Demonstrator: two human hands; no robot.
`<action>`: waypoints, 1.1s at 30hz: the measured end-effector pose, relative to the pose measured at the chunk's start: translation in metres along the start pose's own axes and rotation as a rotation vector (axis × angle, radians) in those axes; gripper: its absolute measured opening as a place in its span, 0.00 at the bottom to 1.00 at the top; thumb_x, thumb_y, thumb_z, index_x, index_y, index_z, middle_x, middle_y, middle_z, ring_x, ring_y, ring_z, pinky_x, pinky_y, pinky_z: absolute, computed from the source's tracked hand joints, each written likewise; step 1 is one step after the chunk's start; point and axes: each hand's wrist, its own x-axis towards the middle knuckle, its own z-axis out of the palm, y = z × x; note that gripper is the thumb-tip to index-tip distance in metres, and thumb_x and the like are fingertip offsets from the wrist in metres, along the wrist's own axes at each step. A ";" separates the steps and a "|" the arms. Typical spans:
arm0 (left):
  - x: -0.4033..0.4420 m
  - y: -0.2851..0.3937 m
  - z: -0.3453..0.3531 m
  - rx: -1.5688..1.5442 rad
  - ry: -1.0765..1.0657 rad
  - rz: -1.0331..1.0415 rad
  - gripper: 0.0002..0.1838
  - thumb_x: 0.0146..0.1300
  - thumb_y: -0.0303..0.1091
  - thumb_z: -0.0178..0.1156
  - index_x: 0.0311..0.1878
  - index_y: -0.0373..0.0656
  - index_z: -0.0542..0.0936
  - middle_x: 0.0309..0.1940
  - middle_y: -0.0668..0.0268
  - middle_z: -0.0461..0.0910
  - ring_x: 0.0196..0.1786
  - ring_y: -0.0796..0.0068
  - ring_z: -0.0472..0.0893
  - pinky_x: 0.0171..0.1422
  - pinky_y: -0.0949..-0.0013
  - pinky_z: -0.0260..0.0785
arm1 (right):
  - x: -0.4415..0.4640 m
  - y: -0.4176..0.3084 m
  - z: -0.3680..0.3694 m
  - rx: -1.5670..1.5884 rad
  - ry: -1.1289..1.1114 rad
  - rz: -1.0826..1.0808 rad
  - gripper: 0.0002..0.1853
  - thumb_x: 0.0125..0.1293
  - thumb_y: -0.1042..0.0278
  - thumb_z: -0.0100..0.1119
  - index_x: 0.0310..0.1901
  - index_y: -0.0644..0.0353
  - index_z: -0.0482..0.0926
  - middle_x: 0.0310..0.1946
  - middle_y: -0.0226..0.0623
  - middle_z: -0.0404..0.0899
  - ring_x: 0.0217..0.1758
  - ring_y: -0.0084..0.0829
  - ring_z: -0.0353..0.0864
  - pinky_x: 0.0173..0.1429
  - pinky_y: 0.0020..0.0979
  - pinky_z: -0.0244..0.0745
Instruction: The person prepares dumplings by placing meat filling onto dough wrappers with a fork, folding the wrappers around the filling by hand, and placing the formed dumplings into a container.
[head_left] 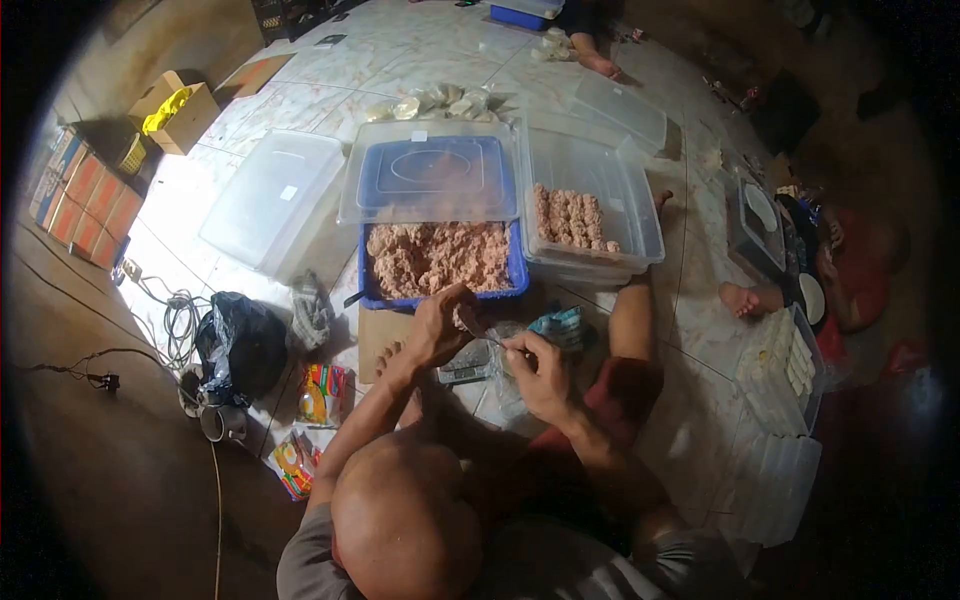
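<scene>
- Apparently at the portioning step: working a lump of pinkish mixture [464, 318] at the centre of the frame, by the near edge of the blue tub [518, 286].
- Holding that lump in the left hand [444, 324], with the grip curled in close around it.
- Pinching a thin metal tool [493, 340], probably a spoon, in the right hand [542, 376] — grip drawn tight on the handle, far end at the lump.
- Heaped in the tub, above centre: loose mixture [440, 262], partly covered by a lid [428, 172].
- Set in rows in the clear container [575, 150], right of centre: shaped portions [572, 218].
- Next, probably calling for gentle release — rounding off the lump, then laying it down unsquashed.
</scene>
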 end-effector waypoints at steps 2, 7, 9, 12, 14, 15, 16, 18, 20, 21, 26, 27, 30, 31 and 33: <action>-0.005 -0.002 -0.003 -0.377 0.007 -0.100 0.21 0.51 0.37 0.79 0.42 0.36 0.82 0.29 0.61 0.80 0.35 0.68 0.80 0.46 0.66 0.73 | 0.012 0.004 -0.003 0.016 -0.026 -0.026 0.06 0.72 0.73 0.57 0.44 0.66 0.80 0.33 0.42 0.82 0.36 0.30 0.82 0.42 0.31 0.75; 0.000 0.015 -0.011 0.001 -0.154 -0.103 0.19 0.51 0.36 0.80 0.42 0.38 0.84 0.33 0.66 0.81 0.41 0.78 0.79 0.49 0.69 0.73 | -0.001 0.004 0.002 -0.013 -0.049 0.005 0.06 0.73 0.72 0.57 0.44 0.65 0.81 0.32 0.37 0.81 0.34 0.23 0.79 0.41 0.29 0.74; 0.000 0.016 -0.013 -0.139 -0.210 -0.070 0.18 0.52 0.36 0.79 0.41 0.39 0.83 0.30 0.62 0.81 0.39 0.70 0.80 0.48 0.67 0.73 | 0.000 0.008 0.004 0.105 0.067 0.026 0.07 0.73 0.71 0.57 0.44 0.65 0.81 0.33 0.37 0.82 0.35 0.23 0.79 0.41 0.30 0.75; -0.018 -0.009 -0.006 -0.073 -0.178 -0.179 0.19 0.52 0.36 0.79 0.43 0.39 0.83 0.32 0.61 0.82 0.40 0.66 0.81 0.49 0.65 0.74 | -0.006 0.012 -0.002 0.075 0.038 0.074 0.07 0.73 0.72 0.56 0.44 0.66 0.80 0.35 0.37 0.82 0.39 0.25 0.80 0.44 0.31 0.75; -0.011 0.001 -0.007 0.116 -0.179 -0.114 0.19 0.52 0.36 0.80 0.41 0.40 0.82 0.34 0.63 0.83 0.41 0.73 0.81 0.49 0.66 0.74 | -0.007 0.016 0.007 0.050 -0.125 0.133 0.07 0.73 0.72 0.56 0.43 0.68 0.79 0.36 0.39 0.82 0.41 0.26 0.80 0.45 0.32 0.75; -0.016 0.003 -0.003 0.111 -0.196 -0.123 0.19 0.52 0.36 0.80 0.41 0.40 0.82 0.34 0.63 0.83 0.41 0.73 0.81 0.49 0.66 0.74 | -0.014 0.016 0.006 0.056 -0.120 0.151 0.07 0.73 0.72 0.56 0.43 0.68 0.79 0.36 0.39 0.82 0.41 0.26 0.80 0.45 0.32 0.75; -0.013 0.003 -0.002 -0.086 -0.137 -0.113 0.18 0.54 0.38 0.79 0.41 0.41 0.81 0.33 0.63 0.83 0.39 0.71 0.81 0.48 0.66 0.74 | -0.010 0.017 0.002 0.082 -0.014 0.092 0.07 0.73 0.72 0.57 0.43 0.68 0.79 0.36 0.41 0.82 0.41 0.28 0.81 0.45 0.32 0.75; -0.012 0.005 -0.011 -0.174 -0.113 -0.121 0.18 0.55 0.40 0.78 0.41 0.42 0.80 0.31 0.64 0.83 0.35 0.70 0.82 0.44 0.67 0.74 | -0.004 0.007 -0.009 0.186 0.082 0.154 0.06 0.71 0.74 0.57 0.43 0.68 0.78 0.37 0.49 0.82 0.41 0.37 0.83 0.46 0.34 0.76; -0.012 0.002 0.001 -0.084 -0.124 -0.211 0.18 0.54 0.37 0.78 0.41 0.41 0.80 0.31 0.66 0.83 0.35 0.73 0.82 0.45 0.67 0.75 | -0.007 0.014 0.002 0.141 -0.029 0.133 0.05 0.70 0.75 0.57 0.43 0.68 0.78 0.37 0.49 0.82 0.41 0.41 0.83 0.47 0.36 0.76; -0.008 0.000 0.007 0.013 -0.128 -0.275 0.18 0.53 0.34 0.79 0.41 0.41 0.80 0.31 0.68 0.83 0.35 0.75 0.82 0.45 0.68 0.75 | -0.006 0.017 0.006 0.091 -0.130 0.090 0.05 0.70 0.76 0.57 0.43 0.69 0.78 0.37 0.50 0.82 0.41 0.44 0.84 0.47 0.37 0.76; -0.017 -0.010 0.014 -0.346 -0.099 -0.342 0.26 0.61 0.41 0.74 0.54 0.35 0.76 0.45 0.64 0.80 0.45 0.74 0.79 0.45 0.68 0.76 | 0.059 0.010 -0.001 -0.169 0.135 -0.142 0.08 0.65 0.80 0.55 0.43 0.68 0.80 0.34 0.42 0.81 0.42 0.41 0.81 0.49 0.38 0.76; -0.019 -0.021 0.011 -0.181 -0.190 -0.316 0.28 0.63 0.43 0.73 0.58 0.34 0.75 0.48 0.63 0.79 0.48 0.74 0.79 0.47 0.68 0.76 | 0.076 0.018 0.003 -0.263 0.095 -0.215 0.09 0.62 0.82 0.54 0.43 0.69 0.81 0.34 0.43 0.80 0.45 0.44 0.81 0.52 0.42 0.76; -0.026 -0.020 0.012 -0.579 -0.035 -0.419 0.28 0.69 0.41 0.65 0.65 0.33 0.71 0.49 0.64 0.78 0.49 0.74 0.78 0.54 0.69 0.74 | 0.096 0.038 0.022 -0.337 -0.234 -0.250 0.15 0.61 0.77 0.57 0.49 0.72 0.77 0.47 0.63 0.75 0.52 0.57 0.79 0.56 0.47 0.77; -0.025 -0.022 0.015 -0.666 0.064 -0.440 0.28 0.71 0.41 0.63 0.66 0.33 0.70 0.49 0.64 0.78 0.49 0.74 0.78 0.56 0.69 0.73 | 0.087 0.018 0.024 -0.269 -0.148 -0.219 0.17 0.61 0.76 0.57 0.51 0.73 0.75 0.49 0.65 0.74 0.53 0.57 0.79 0.58 0.46 0.77; -0.013 0.007 0.010 -0.591 0.014 -0.394 0.30 0.75 0.50 0.55 0.68 0.35 0.70 0.53 0.61 0.78 0.52 0.71 0.79 0.58 0.66 0.73 | 0.085 0.038 0.035 -0.372 -0.232 -0.294 0.26 0.62 0.69 0.65 0.59 0.74 0.71 0.55 0.65 0.73 0.59 0.58 0.78 0.61 0.47 0.76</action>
